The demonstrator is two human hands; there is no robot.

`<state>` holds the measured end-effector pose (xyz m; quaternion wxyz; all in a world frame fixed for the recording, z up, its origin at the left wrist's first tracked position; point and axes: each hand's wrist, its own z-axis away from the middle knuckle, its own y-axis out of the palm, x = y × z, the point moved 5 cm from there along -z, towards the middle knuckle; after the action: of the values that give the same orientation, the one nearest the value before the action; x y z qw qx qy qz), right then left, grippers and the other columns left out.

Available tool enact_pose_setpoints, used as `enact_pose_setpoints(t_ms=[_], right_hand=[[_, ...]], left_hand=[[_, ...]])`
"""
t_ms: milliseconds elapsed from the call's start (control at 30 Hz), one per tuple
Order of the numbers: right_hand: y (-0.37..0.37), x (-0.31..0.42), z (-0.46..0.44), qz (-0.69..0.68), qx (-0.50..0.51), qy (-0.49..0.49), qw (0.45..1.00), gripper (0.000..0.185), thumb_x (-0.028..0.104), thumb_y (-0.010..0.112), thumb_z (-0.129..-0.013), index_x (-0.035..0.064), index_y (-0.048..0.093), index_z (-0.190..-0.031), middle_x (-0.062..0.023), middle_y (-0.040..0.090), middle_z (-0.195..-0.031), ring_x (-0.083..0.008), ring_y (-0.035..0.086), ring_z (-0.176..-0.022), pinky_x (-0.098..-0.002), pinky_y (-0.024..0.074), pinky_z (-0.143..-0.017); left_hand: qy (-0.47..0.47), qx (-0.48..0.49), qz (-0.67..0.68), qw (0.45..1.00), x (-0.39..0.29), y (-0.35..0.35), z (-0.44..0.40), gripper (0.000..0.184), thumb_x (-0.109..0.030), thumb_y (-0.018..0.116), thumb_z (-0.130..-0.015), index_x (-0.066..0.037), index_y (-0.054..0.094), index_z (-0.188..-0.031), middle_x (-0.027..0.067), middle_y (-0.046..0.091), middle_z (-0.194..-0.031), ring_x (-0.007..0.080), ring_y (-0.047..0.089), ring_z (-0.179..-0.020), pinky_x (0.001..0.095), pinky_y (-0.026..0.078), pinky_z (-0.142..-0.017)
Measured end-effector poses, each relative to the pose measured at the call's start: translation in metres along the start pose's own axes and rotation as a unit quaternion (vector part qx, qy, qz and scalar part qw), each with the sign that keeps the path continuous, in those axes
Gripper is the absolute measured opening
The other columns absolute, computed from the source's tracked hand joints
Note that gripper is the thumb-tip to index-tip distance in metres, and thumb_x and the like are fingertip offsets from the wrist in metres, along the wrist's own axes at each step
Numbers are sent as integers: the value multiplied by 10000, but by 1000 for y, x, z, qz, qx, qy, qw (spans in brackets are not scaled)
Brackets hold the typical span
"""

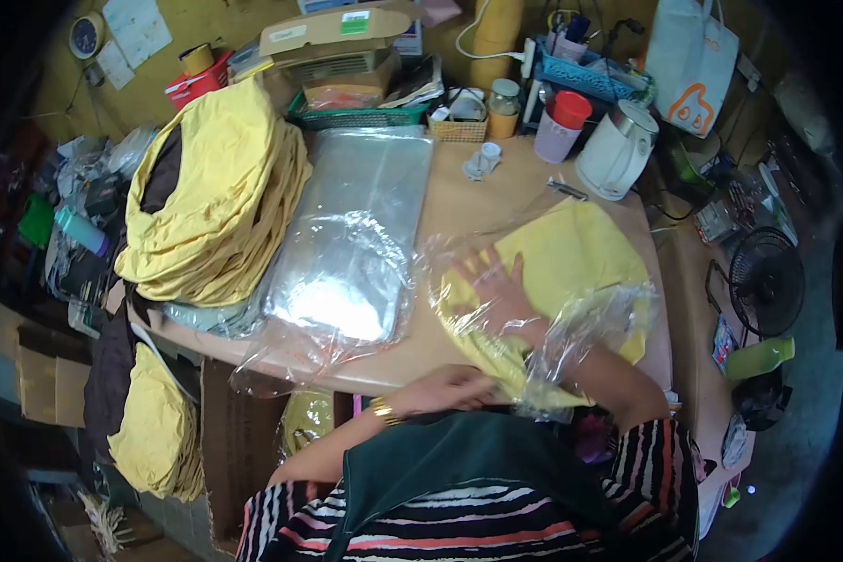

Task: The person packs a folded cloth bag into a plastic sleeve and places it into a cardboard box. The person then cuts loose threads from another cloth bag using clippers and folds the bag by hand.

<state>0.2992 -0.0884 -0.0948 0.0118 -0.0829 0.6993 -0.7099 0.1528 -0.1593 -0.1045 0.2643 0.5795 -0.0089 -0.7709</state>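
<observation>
- Yellow cloth [581, 245] is lying beneath the right hand [495, 292] and spreading to its right; clear plastic [585, 323] is partly covering it.
- The right hand is resting flat, fingers splayed, grasping nothing.
- The left hand [451, 387] is curling near the table's closest edge; I cannot tell whether it is gripping.
- Bare table [464, 201] is stretching beyond the right hand.

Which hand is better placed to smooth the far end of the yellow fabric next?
Right, probably. The right hand lies spread on the yellow fabric, with clear plastic around its wrist. The left hand sits lower, by the near edge of the table.
</observation>
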Motion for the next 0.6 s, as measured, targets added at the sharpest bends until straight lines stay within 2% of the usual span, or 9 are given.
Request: enact_pose_setpoints(t_ms=[33,67,133,233,267,300,333,400,600], right_hand=[[3,6,13,3,-4,10,1000,769,567,529,-853,167,284,-1462,-134,215,-1528,-384,105,-1419,-734,49,-1031],[4,17,21,-35,-15,-5,999,768,554,534,-854,152,288,-1460,-143,222,-1522,-388,113,-1417,-712,55,-1048],[9,18,30,-76,-24,-8,997,766,540,539,-855,137,291,-1458,-152,229,-1516,-393,121,-1415,-691,61,-1065],[18,-12,23,-413,-82,-113,900,735,514,538,-868,135,307,-1453,-154,229,-1515,-401,135,-1410,-635,69,-1101],[23,-46,19,-187,-107,-45,976,741,535,530,-866,135,312,-1450,-176,215,-1516,-417,135,-1406,-619,77,-1107],[15,-71,14,53,-121,26,991,748,557,522,-864,135,318,-1447,-198,200,-1516,-432,135,-1402,-603,85,-1113],[9,-86,9,54,-122,31,991,748,557,522,-864,135,318,-1447,-198,200,-1516,-432,135,-1402,-603,85,-1113],[-11,-119,8,20,-96,189,977,809,634,514,-831,146,323,-1448,-254,146,-1517,-475,127,-1390,-636,98,-1090],[-4,-127,-23,-3,-95,210,973,898,712,520,-771,166,312,-1454,-287,96,-1517,-505,120,-1379,-686,108,-1050]], left_hand=[[-97,-98,173,975,8,-14,12,418,-332,559,-956,72,635,-1033,143,683,-916,102,607,-830,246,493,-637],[-98,-88,166,977,5,-12,11,418,-332,559,-956,72,635,-1033,143,683,-916,102,607,-830,246,493,-637],[-13,-217,264,940,2,-19,16,341,-287,610,-932,43,639,-1012,117,682,-892,70,599,-786,219,487,-627],[-58,-207,68,974,18,-34,15,253,-218,637,-917,28,646,-976,67,682,-840,55,586,-697,207,469,-588],[12,-231,118,966,17,-30,13,216,-186,627,-923,27,651,-953,35,679,-778,37,551,-592,182,426,-514],[11,-226,115,967,22,-31,13,216,-186,627,-923,27,651,-953,35,679,-778,37,551,-592,182,426,-514],[13,-218,68,974,26,-35,13,208,-178,624,-924,27,654,-935,41,681,-774,35,552,-585,178,418,-502],[13,-206,21,978,32,-37,12,202,-170,620,-926,28,657,-917,46,684,-769,32,552,-579,175,410,-491],[-20,-149,114,982,30,-25,7,140,-81,645,-892,55,647,-860,111,695,-809,90,652,-719,183,522,-595]])
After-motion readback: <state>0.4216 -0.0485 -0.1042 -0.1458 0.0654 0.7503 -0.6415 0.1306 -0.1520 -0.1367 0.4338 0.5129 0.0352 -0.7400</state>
